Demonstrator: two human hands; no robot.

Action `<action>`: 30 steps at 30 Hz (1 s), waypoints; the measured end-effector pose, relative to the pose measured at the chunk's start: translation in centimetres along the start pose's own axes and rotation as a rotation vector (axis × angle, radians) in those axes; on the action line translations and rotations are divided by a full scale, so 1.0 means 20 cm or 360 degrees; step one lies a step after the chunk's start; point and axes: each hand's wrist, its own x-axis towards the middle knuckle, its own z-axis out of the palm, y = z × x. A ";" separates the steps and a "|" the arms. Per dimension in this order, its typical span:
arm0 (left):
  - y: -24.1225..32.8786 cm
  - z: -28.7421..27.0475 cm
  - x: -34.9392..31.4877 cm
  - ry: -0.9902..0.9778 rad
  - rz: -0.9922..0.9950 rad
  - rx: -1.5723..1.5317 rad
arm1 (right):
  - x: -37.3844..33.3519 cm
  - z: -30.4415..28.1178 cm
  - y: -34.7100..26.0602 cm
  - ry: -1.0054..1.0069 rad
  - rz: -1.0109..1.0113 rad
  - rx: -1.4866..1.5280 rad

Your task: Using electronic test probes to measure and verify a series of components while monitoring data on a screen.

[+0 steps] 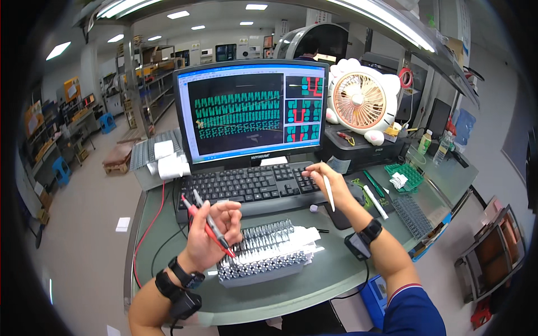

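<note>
My left hand (pixel 212 234) is closed around two slim pen-shaped tools, a red one (pixel 209 226) and a black-and-grey one (pixel 217 234). Their lower ends point down over a stack of small metal-studded strips (pixel 263 252) with white paper between them. My right hand (pixel 332 183) grips a thin white pen-like stick (pixel 328 193) between its fingers. Its fingertips are at the right end of the black keyboard (pixel 246 185); whether they press a key I cannot tell. Behind the keyboard the monitor (pixel 235 117) shows green rows on black, with red shapes in side panels.
A white cat-shaped fan (pixel 361 101) stands on a black printer (pixel 358 151) at the back right. A green tray (pixel 406 176), a grey grid-like panel (pixel 412 215) and bottles (pixel 443 147) lie or stand farther right. A red cable (pixel 147 235) crosses the left table edge.
</note>
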 end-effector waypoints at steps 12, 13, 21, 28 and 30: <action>0.01 -0.03 -0.01 -0.0061 0.0017 0.0209 | 0.26 0.00 0.18 -0.0331 -0.0065 -0.0668; 0.00 -0.04 0.00 -0.0058 0.0011 0.0225 | 0.26 0.00 0.19 -0.0324 -0.0039 -0.0725; 0.01 -0.01 -0.01 -0.0015 0.0032 0.0301 | 0.23 0.01 0.16 -0.0516 -0.0184 -0.0820; 0.01 -0.01 -0.01 -0.0007 0.0023 0.0347 | 0.26 -0.01 0.18 -0.0545 -0.0084 -0.0656; 0.01 -0.01 -0.01 -0.0012 0.0020 0.0343 | 0.29 -0.04 0.17 -0.0252 0.0171 -0.0709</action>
